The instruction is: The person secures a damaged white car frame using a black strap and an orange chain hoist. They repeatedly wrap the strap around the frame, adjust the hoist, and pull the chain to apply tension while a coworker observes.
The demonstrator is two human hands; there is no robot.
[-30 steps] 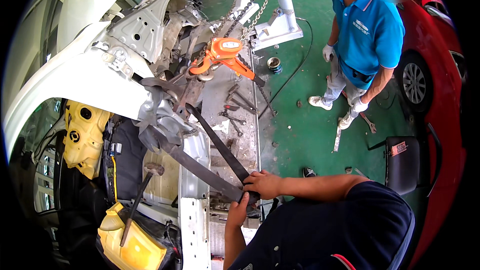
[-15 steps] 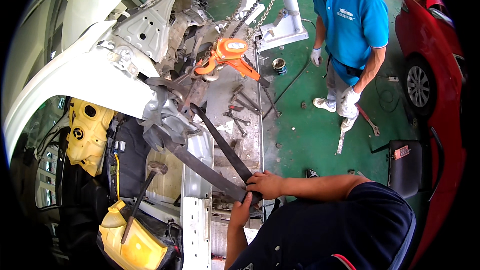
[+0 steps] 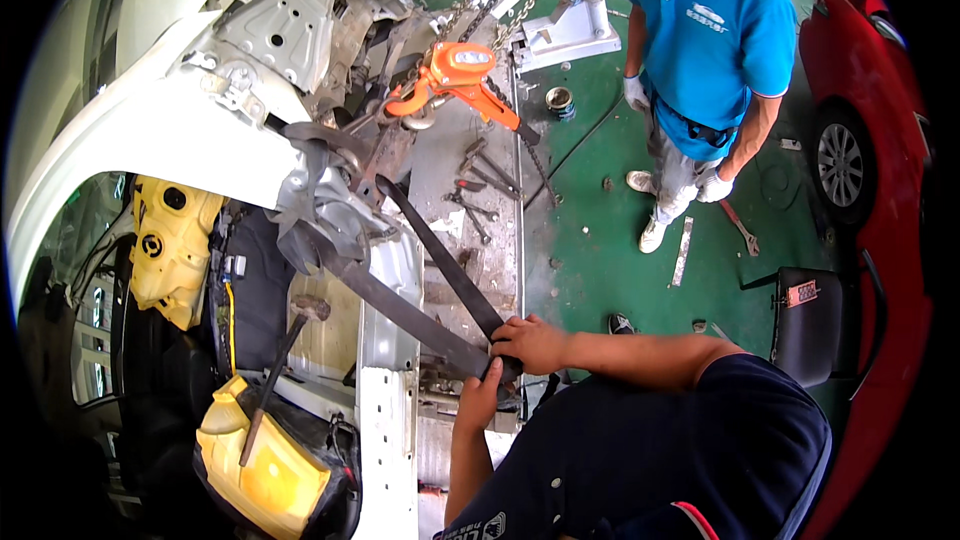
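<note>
A wide dark webbing strap (image 3: 400,319) runs from the white car body (image 3: 120,120) toward me. Its second run (image 3: 440,245) comes in from the metal beside the hoist, and the two runs meet at my hands. My left hand (image 3: 480,398) grips the lower edge of the strap, thumb on top. My right hand (image 3: 532,344) is closed over the strap just above it, back of the hand up. Both runs look fairly straight. What lies under my fingers is hidden. Beyond them an orange lever hoist (image 3: 462,64) hangs on chains and hooks near the car's front structure.
A hammer (image 3: 275,380) lies across a yellow part (image 3: 285,470) inside the car. Wrenches (image 3: 470,215) and another hammer (image 3: 488,175) rest on the bench. A gloved co-worker (image 3: 705,60) stands at right, near a black chair (image 3: 808,340), a large wrench (image 3: 742,228) and a red car (image 3: 885,170).
The view has shifted slightly. The co-worker has stepped, with one foot now off the metal strip on the floor. My hands keep the same hold on the strap.
</note>
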